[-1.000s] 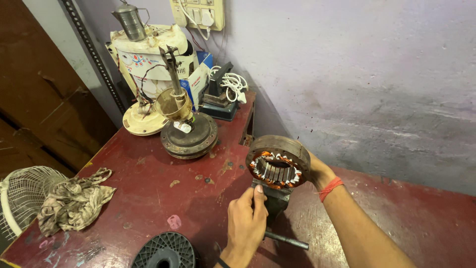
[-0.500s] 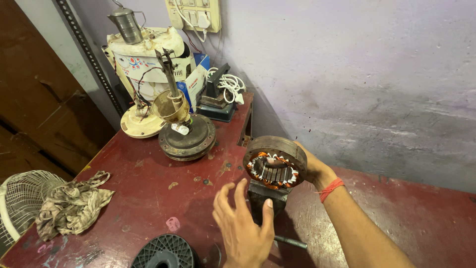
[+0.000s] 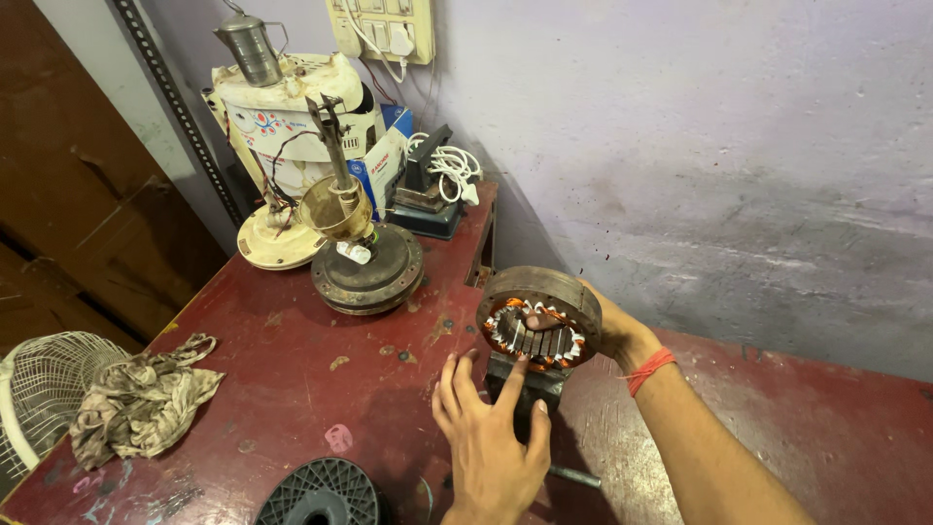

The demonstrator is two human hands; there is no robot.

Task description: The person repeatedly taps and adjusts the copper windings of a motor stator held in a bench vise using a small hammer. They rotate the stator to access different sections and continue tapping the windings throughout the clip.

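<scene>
Stator ring (image 3: 540, 319) with copper windings sits upright on the small vise (image 3: 525, 382), gripped from behind by the right hand (image 3: 610, 331), while the left hand (image 3: 491, 433), fingers spread, touches that vise.

- The right hand (image 3: 612, 331) cups the far side of a round motor stator (image 3: 539, 316), thumb inside the bore; the stator stands on edge, copper windings facing the camera.
- The stator rests on a small bench vise (image 3: 528, 382) mounted on the red workbench (image 3: 292, 389).
- The left hand (image 3: 491, 433) lies open, fingers spread, fingertips touching the vise just below the stator.
- A dismantled fan motor (image 3: 364, 267) with an upright shaft stands behind, near the wall.
- A crumpled rag (image 3: 141, 403) lies at the left edge of the bench.
- A black plastic spool (image 3: 321, 493) sits at the near edge, beside the left hand.
</scene>
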